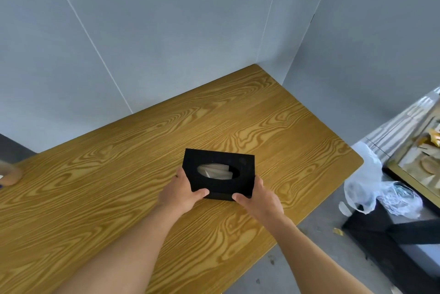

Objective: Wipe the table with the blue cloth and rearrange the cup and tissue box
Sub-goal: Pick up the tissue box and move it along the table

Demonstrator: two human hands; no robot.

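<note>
Black tissue box (220, 172) at centre of wood-grain surface (119, 174), gripped at 9 and 3 o'clock by left hand (182, 195) and right hand (258, 201), fingers (202, 192) wrapped on near corners.

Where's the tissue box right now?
In the head view, the tissue box sits mid-table, toward the right end, held between the left hand and right hand.

Your wood-grain table (142, 174) carries the black tissue box (219, 172) centrally; a tan object (10, 173), cropped, at nine o'clock.
</note>
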